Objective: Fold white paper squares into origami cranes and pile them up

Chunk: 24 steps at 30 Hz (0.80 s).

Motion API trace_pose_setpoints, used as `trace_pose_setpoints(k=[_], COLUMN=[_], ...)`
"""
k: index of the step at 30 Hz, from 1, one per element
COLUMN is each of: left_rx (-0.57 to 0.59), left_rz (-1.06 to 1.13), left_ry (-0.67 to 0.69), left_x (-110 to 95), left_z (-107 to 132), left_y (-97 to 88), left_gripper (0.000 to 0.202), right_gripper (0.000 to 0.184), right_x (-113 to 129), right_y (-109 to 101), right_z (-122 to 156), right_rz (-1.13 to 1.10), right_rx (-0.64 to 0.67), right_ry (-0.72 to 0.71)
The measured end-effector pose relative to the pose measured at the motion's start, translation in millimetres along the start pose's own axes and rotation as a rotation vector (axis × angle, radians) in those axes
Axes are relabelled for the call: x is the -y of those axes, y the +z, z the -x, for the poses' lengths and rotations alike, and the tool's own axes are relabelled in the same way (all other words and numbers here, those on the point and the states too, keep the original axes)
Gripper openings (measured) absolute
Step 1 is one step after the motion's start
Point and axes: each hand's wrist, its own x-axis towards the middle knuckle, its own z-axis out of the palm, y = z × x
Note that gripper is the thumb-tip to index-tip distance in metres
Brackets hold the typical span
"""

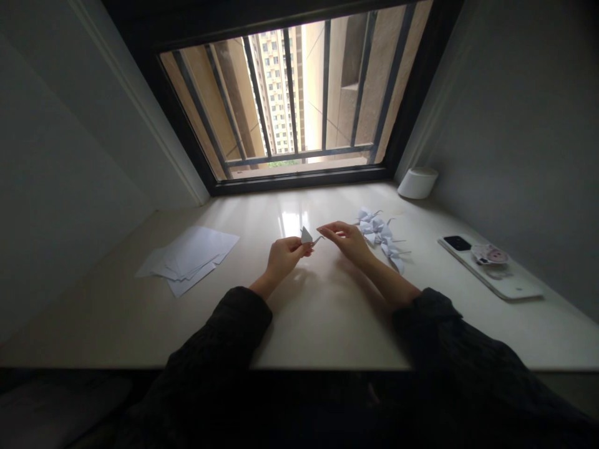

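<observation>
A small folded white paper piece (307, 236) is held just above the pale table (327, 312), in front of the window. My left hand (284, 255) pinches its lower edge with closed fingers. My right hand (345, 237) pinches a thin point of the same piece at its right side. Both arms wear dark sleeves. A cluster of several folded white paper cranes (381, 237) lies on the table just right of my right hand.
A loose stack of white paper sheets (189, 257) lies at the left. A white phone (491, 267) with a round sticker grip lies at the right. A white cylinder (417, 183) stands in the far right corner by the barred window (299, 100). Grey walls flank both sides.
</observation>
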Motion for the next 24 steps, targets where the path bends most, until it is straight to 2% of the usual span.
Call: trace_pose_setpoints(k=[4,10,15,18,21,24], left_rx=[0.018,0.063,0.081,0.076,0.083,0.029], left_rz=[0.004,0.013,0.001,-0.114,-0.349,-0.513], left_ry=[0.001,-0.03,0.001,0.048,0.126,0.182], left_x=[-1.5,-7.1,-10.3,-8.9,-8.9,-11.7], left_z=[0.4,2.8,3.1,3.4,5.7,7.9], left_y=[0.6,4.0,3.4,0.7,-1.1,-1.8], left_gripper=[0.032,0.033,0.034,0.034,0.033,0.031], right_gripper=[0.03,0.029,0.029,0.025,0.026,0.026], right_x=[3.1,6.1,8.9,8.2,6.0,4.4], right_y=[0.8,-0.5,0.7,3.6,6.2,6.6], right_z=[4.1,6.3,7.0,7.5,7.6,7.2], right_rz=[0.124,0.281,0.281,0.153,0.091,0.075], right_rx=[0.021,-0.04,-0.088,-0.04,0.066,0.114], right_ry=[-0.076,-0.227,-0.243,-0.208,-0.152,-0.103])
